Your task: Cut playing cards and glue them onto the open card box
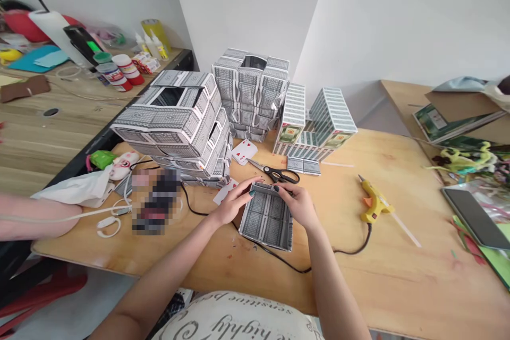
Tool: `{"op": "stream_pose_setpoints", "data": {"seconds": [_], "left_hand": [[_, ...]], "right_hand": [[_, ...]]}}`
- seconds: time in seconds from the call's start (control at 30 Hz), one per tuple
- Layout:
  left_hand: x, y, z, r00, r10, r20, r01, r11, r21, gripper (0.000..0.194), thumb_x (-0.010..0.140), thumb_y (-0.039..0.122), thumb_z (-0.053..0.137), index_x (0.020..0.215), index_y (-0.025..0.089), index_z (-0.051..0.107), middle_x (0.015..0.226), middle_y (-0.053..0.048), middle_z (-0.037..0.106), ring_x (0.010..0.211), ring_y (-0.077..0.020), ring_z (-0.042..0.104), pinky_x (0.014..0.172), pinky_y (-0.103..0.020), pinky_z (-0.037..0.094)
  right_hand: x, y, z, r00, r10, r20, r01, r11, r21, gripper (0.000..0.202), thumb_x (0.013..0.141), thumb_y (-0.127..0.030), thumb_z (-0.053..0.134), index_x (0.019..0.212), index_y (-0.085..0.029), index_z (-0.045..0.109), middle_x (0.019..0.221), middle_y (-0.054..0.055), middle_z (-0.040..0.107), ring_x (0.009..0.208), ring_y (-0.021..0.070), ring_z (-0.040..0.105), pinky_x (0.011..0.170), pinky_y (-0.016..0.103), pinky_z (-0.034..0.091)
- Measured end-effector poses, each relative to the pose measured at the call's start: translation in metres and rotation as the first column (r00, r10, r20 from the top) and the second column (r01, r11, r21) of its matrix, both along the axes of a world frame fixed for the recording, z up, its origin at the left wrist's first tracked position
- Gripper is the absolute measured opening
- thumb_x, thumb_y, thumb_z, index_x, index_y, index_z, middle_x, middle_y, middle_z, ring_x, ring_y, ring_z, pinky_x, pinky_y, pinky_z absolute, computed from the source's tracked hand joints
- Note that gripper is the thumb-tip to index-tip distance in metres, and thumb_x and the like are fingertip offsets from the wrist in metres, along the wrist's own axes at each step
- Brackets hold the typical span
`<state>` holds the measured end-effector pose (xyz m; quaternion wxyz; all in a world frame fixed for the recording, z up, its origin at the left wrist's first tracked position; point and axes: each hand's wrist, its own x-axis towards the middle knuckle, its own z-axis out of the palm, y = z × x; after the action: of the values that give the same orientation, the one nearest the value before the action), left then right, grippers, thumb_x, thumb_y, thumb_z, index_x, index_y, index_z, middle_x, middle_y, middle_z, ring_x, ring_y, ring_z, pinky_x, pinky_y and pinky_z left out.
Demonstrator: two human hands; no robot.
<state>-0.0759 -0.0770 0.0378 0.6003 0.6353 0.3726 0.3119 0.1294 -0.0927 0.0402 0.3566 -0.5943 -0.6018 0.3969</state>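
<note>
A shallow open box made of playing cards [266,218], with grey patterned card backs, rests on the wooden table in front of me. My left hand [238,201] grips its far left corner, thumb over the rim. On the opposite side, my right hand [298,203] pinches the far right edge, fingers partly hidden behind the wall. Just beyond the box lie black-handled scissors [283,176]. Loose playing cards [244,152] are near their tips, and another card [223,193] lies beside my left hand. A black cord passes by the near side of the box.
Large playing-card structures [171,127] stand at the back left, with a green-backed card structure [298,141] farther right. A yellow glue gun [372,201] lies on the right, near a phone [476,217]. Another person's arm [35,218] rests at the left, by white cables.
</note>
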Motion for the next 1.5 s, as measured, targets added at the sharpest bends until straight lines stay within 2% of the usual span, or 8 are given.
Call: {"op": "stream_pose_setpoints", "data": {"seconds": [0.13, 0.43, 0.57, 0.7, 0.9, 1.23, 1.5], "left_hand": [[0.004, -0.001, -0.006, 0.999, 0.028, 0.020, -0.028, 1.000, 0.000, 0.046, 0.085, 0.029, 0.038, 0.130, 0.022, 0.037, 0.132, -0.003, 0.044, 0.123, -0.0183, 0.037, 0.103, -0.032, 0.029], [0.005, -0.003, -0.014, 0.996, 0.074, 0.055, -0.071, 0.996, -0.053, 0.045, 0.085, 0.028, 0.041, 0.129, 0.021, 0.038, 0.130, -0.005, 0.045, 0.120, -0.0192, 0.040, 0.101, -0.032, 0.031], [0.009, -0.003, -0.017, 0.988, 0.112, 0.108, -0.105, 0.993, -0.061, 0.043, 0.084, 0.027, 0.043, 0.126, 0.020, 0.042, 0.128, -0.005, 0.047, 0.117, -0.0204, 0.043, 0.098, -0.032, 0.034], [0.010, -0.002, -0.020, 0.971, 0.181, 0.158, -0.172, 0.983, -0.068, 0.042, 0.081, 0.023, 0.048, 0.123, 0.020, 0.045, 0.122, -0.006, 0.053, 0.112, -0.0208, 0.047, 0.095, -0.032, 0.037], [0.008, -0.006, -0.021, 0.960, 0.129, 0.248, -0.106, 0.989, -0.105, 0.045, 0.080, 0.023, 0.047, 0.125, 0.020, 0.043, 0.128, -0.007, 0.048, 0.116, -0.0226, 0.043, 0.098, -0.035, 0.033], [0.005, -0.005, -0.020, 0.978, 0.103, 0.183, -0.090, 0.993, -0.078, 0.049, 0.080, 0.028, 0.049, 0.127, 0.019, 0.041, 0.125, -0.006, 0.050, 0.115, -0.0243, 0.044, 0.096, -0.035, 0.036], [0.005, -0.005, -0.023, 0.978, 0.139, 0.159, -0.138, 0.990, -0.015, 0.043, 0.084, 0.029, 0.042, 0.126, 0.019, 0.043, 0.127, -0.007, 0.049, 0.119, -0.0231, 0.041, 0.100, -0.037, 0.033]], "right_hand": [[-0.004, -0.001, -0.007, 0.996, -0.036, -0.082, 0.034, 0.999, -0.028, 0.031, 0.080, -0.038, 0.047, 0.090, -0.017, 0.066, 0.095, 0.006, 0.068, 0.092, 0.0201, 0.060, 0.078, 0.030, 0.046], [-0.005, 0.001, -0.007, 0.997, -0.030, -0.067, 0.030, 1.000, -0.009, 0.027, 0.081, -0.036, 0.048, 0.085, -0.017, 0.065, 0.087, 0.005, 0.067, 0.086, 0.0191, 0.060, 0.077, 0.029, 0.043], [-0.005, 0.001, -0.013, 0.974, -0.093, -0.208, 0.094, 0.996, -0.010, 0.024, 0.075, -0.038, 0.055, 0.083, -0.019, 0.067, 0.086, 0.005, 0.068, 0.084, 0.0215, 0.060, 0.077, 0.032, 0.044], [-0.007, -0.002, -0.013, 0.906, -0.162, -0.392, 0.175, 0.985, -0.004, 0.023, 0.074, -0.040, 0.057, 0.083, -0.021, 0.067, 0.089, 0.005, 0.068, 0.087, 0.0225, 0.059, 0.078, 0.033, 0.043], [-0.014, -0.005, -0.016, 0.894, -0.207, -0.396, 0.200, 0.978, -0.060, 0.027, 0.074, -0.044, 0.056, 0.082, -0.021, 0.067, 0.089, 0.004, 0.067, 0.086, 0.0221, 0.058, 0.076, 0.032, 0.042], [-0.012, -0.003, -0.018, 0.890, -0.161, -0.427, 0.145, 0.987, -0.069, 0.028, 0.075, -0.044, 0.055, 0.086, -0.021, 0.068, 0.088, 0.003, 0.067, 0.087, 0.0211, 0.057, 0.077, 0.030, 0.039], [-0.007, -0.010, -0.025, 0.831, -0.234, -0.505, 0.218, 0.972, -0.092, 0.029, 0.074, -0.044, 0.056, 0.088, -0.022, 0.068, 0.087, 0.003, 0.068, 0.085, 0.0221, 0.058, 0.077, 0.032, 0.040]]}}
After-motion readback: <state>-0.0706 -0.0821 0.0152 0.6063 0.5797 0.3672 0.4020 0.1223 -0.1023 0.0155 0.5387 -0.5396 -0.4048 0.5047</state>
